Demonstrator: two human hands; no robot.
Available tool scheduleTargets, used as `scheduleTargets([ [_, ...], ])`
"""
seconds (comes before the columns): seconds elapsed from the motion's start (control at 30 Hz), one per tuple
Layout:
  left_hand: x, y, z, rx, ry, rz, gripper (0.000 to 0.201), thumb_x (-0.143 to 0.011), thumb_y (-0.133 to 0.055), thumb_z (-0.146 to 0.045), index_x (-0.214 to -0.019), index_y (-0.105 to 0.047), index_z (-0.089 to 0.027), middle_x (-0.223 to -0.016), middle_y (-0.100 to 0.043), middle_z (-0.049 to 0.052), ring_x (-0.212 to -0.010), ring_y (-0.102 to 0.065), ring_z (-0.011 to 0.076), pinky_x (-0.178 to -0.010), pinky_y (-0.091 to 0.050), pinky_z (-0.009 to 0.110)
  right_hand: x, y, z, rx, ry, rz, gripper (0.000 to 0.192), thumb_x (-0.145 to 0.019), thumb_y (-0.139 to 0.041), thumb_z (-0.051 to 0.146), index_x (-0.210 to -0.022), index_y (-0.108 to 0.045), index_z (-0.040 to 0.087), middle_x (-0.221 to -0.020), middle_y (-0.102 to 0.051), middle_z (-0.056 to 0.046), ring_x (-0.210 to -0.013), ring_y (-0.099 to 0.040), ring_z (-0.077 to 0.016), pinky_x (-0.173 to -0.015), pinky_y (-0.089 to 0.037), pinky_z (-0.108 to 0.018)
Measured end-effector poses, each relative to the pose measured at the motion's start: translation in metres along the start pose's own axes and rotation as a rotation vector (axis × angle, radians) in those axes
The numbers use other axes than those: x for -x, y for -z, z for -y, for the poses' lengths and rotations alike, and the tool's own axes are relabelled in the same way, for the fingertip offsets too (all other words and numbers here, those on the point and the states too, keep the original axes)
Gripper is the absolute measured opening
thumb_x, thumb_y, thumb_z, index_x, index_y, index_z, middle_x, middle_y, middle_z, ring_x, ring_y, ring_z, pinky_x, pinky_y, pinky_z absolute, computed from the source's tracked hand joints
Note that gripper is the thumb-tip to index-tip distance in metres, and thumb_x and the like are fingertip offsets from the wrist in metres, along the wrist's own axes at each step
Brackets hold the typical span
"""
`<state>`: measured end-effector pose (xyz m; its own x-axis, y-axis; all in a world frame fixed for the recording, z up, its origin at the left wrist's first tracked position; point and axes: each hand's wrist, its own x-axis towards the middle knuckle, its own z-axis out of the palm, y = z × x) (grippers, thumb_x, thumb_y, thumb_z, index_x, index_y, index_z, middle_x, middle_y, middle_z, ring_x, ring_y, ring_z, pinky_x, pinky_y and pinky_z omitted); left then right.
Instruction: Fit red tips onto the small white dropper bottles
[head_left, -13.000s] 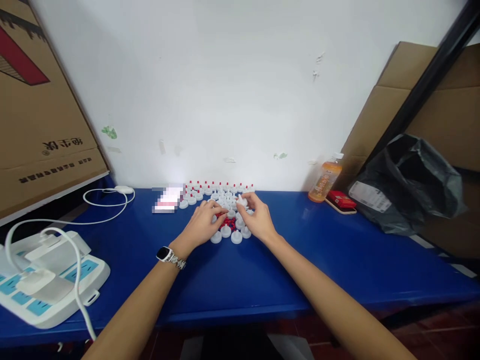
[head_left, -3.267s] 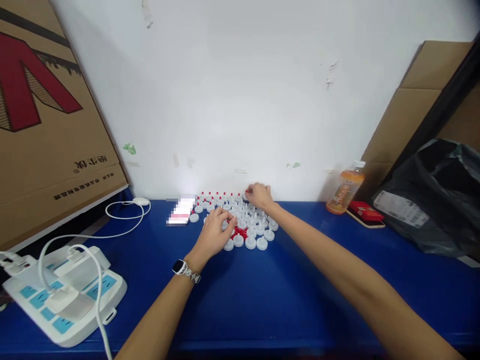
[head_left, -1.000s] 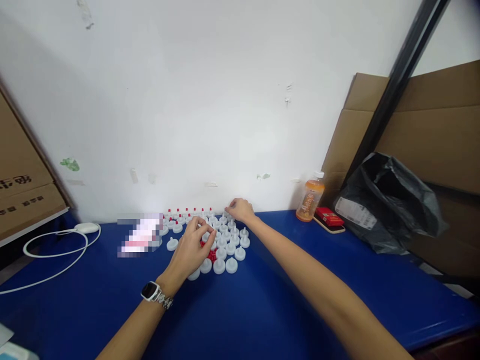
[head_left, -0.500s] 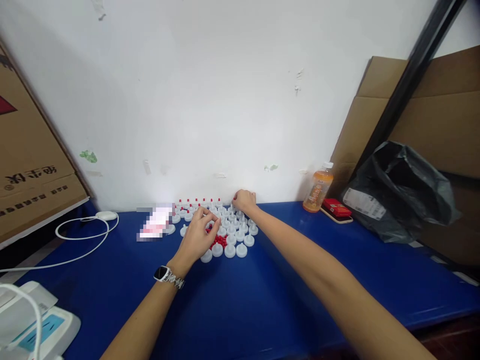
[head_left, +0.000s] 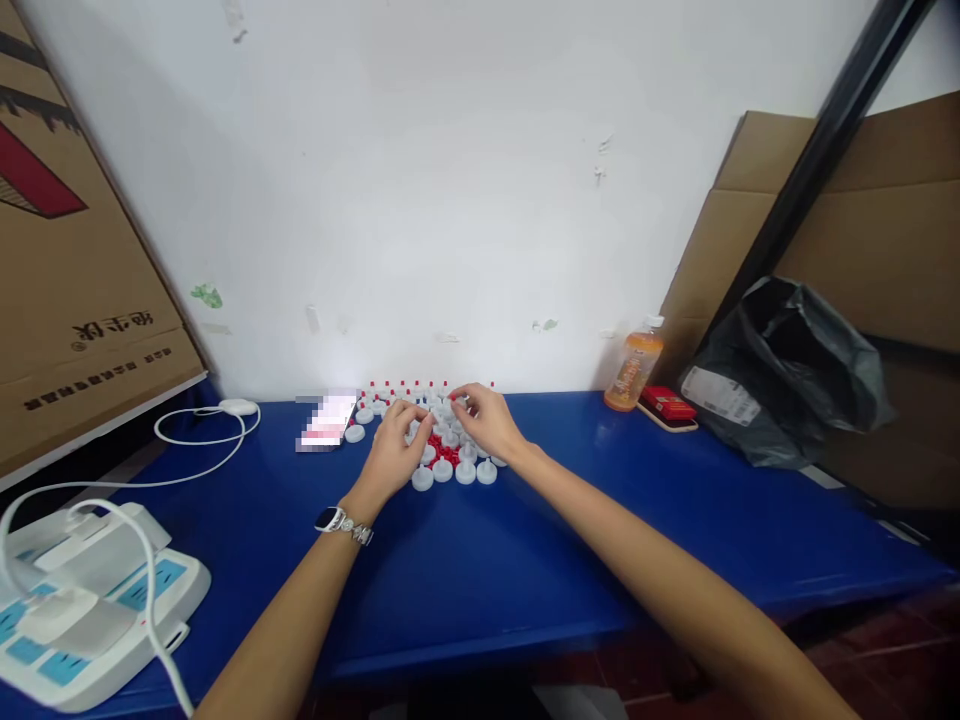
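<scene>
A blue table (head_left: 525,560) runs along a white wall (head_left: 450,180). Left of the hands, near the wall, lies a small white device (head_left: 237,407) with a white cable (head_left: 195,440) looping from it across the table. Further left and nearer the person sits a white power strip (head_left: 90,610) with plugs in it. A large cardboard box (head_left: 67,250) leans above it. Just left of the hands is a blurred patch (head_left: 324,422) on the table. Right of the hands, by the wall, an orange drink bottle (head_left: 634,372) stands upright, a red packet (head_left: 665,404) just beside it. Further right a black plastic bag (head_left: 787,370) rests against flat cardboard (head_left: 840,220) and a black post (head_left: 817,150).
</scene>
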<state>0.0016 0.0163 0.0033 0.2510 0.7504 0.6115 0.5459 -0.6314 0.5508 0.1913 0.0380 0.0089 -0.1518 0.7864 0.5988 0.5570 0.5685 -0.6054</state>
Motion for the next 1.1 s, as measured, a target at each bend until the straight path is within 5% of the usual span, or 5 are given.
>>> scheduleTargets([
  [0.17,0.004,-0.006,-0.002,0.000,-0.045,0.090,0.021,-0.099,-0.042,-0.036,-0.093,-0.055,-0.021,-0.088,-0.057,0.002,-0.087,-0.056,0.0190,-0.081,-0.044,0.034,0.036,-0.008,0.018,-0.083,0.035,-0.065,0.021,-0.082,-0.061,0.019,-0.101,-0.068,0.021,-0.099,-0.066,-0.004,-0.073,-0.058,-0.0134,-0.073,-0.050,-0.028],
  [0.4,0.009,-0.002,-0.016,-0.045,-0.117,0.216,0.025,-0.102,-0.031,-0.035,-0.088,-0.046,-0.022,-0.089,-0.052,0.002,-0.083,-0.053,0.0185,-0.079,-0.043,0.034,0.049,-0.012,0.026,-0.167,0.003,-0.094,0.036,-0.082,-0.058,0.018,-0.117,-0.059,0.019,-0.100,-0.067,-0.004,-0.074,-0.061,-0.0132,-0.072,-0.051,-0.027],
  [0.7,0.007,-0.016,-0.021,-0.152,-0.092,0.101,0.030,-0.103,-0.026,-0.030,-0.080,-0.044,-0.022,-0.077,-0.049,0.001,-0.070,-0.050,0.0179,-0.068,-0.041,0.033,0.055,-0.006,0.040,-0.021,0.102,-0.139,0.027,-0.086,-0.051,0.016,-0.111,-0.061,0.021,-0.110,-0.064,-0.007,-0.094,-0.062,-0.0195,-0.090,-0.050,-0.034],
  [0.93,0.009,-0.005,-0.026,-0.127,-0.155,0.181,0.026,-0.103,-0.029,-0.030,-0.093,-0.051,-0.021,-0.093,-0.054,0.004,-0.083,-0.056,0.0188,-0.079,-0.045,0.034,0.056,-0.004,0.038,-0.056,0.087,-0.146,0.029,-0.086,-0.053,0.017,-0.113,-0.060,0.021,-0.107,-0.065,-0.006,-0.088,-0.062,-0.0179,-0.084,-0.051,-0.032],
  [1.1,0.007,-0.016,-0.028,-0.067,-0.067,0.066,0.033,-0.103,-0.028,-0.035,-0.083,-0.051,-0.020,-0.078,-0.055,0.002,-0.072,-0.054,0.0172,-0.070,-0.043,0.032,0.054,-0.004,0.045,-0.011,0.175,-0.153,0.027,-0.088,-0.050,0.014,-0.112,-0.058,0.021,-0.109,-0.063,-0.007,-0.100,-0.061,-0.0191,-0.092,-0.050,-0.032],
])
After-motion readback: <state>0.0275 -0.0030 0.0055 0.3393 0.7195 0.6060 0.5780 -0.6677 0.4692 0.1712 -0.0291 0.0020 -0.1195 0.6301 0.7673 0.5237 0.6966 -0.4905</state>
